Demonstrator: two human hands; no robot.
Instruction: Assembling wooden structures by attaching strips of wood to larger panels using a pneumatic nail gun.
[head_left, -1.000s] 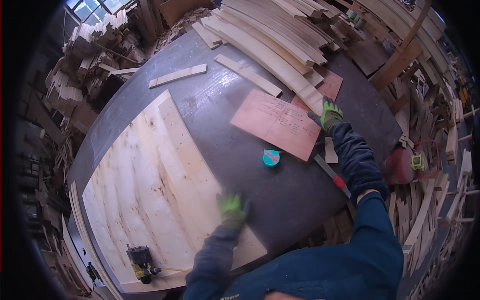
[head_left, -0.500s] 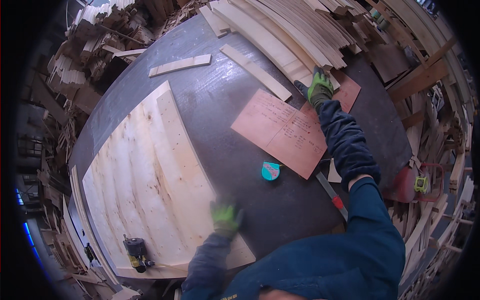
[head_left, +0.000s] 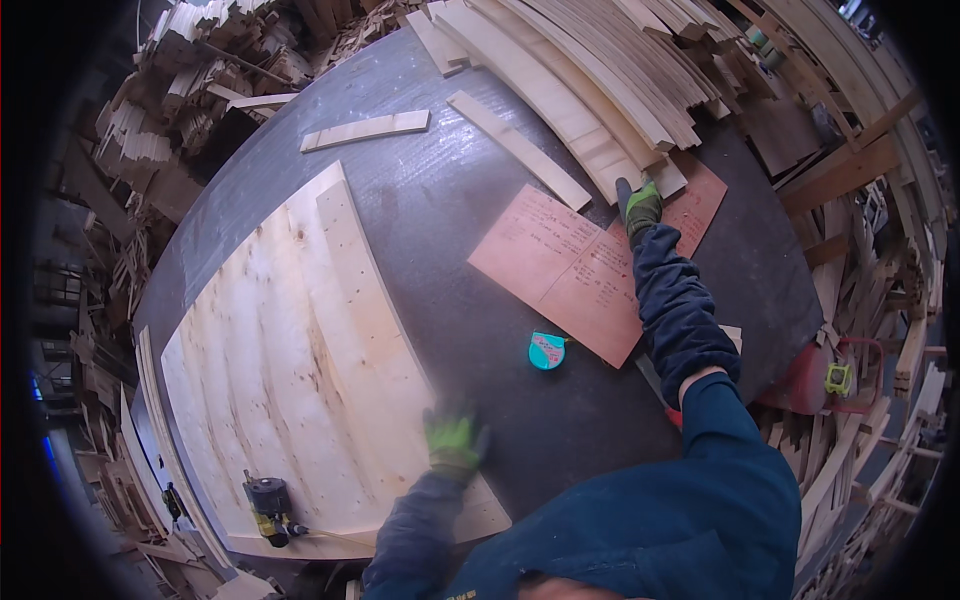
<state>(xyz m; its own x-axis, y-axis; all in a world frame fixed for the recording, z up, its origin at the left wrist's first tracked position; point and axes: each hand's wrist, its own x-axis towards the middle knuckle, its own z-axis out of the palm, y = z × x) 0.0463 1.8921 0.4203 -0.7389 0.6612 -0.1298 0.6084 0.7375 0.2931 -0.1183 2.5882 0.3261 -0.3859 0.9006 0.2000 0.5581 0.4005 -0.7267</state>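
Board, long, pale, wooden [head_left: 570,120], beyond the round turquoise tape measure [head_left: 546,351]! Right hand [head_left: 641,207] at the board's end, grip unclear; left hand [head_left: 455,438] left of the tape measure, fingers apart. Holding square should help.

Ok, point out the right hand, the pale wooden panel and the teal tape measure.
Right hand [head_left: 643,209]: head view, on the back of the glove.
Pale wooden panel [head_left: 290,370]: head view, middle of its upper face.
Teal tape measure [head_left: 546,351]: head view, middle of its case.

A pale, knotty panel [head_left: 290,330] lies flat, left of a long board [head_left: 560,108].
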